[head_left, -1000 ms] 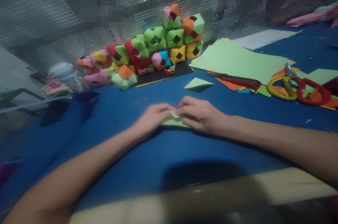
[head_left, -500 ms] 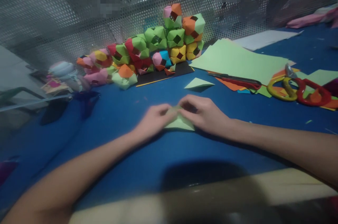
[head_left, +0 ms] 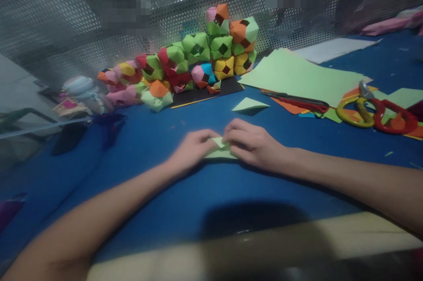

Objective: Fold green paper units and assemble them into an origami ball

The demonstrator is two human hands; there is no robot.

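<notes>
A small piece of pale green paper [head_left: 218,153] lies on the blue tabletop between my hands, with a small triangular flap folded down at its top. My left hand [head_left: 192,147] grips its left side, fingers bent over the edge and slightly blurred. On the right, my right hand [head_left: 251,142] pinches the paper near the flap with curled fingers. Both hands cover the ends of the piece. Just beyond them rests a folded pale green paper triangle [head_left: 249,105], touched by neither hand.
Colourful folded-paper balls [head_left: 196,47] are stacked at the back against a perforated metal panel. Pale green sheets [head_left: 304,71] lie at the right, beside a red-and-black cutter [head_left: 297,101] and scissors [head_left: 395,118] with yellow and red handles. A white figurine [head_left: 81,87] stands at the left.
The top of the paper has been folded down into a small flap. My right hand's fingers have shifted over its right side, while my left hand has hardly moved.
</notes>
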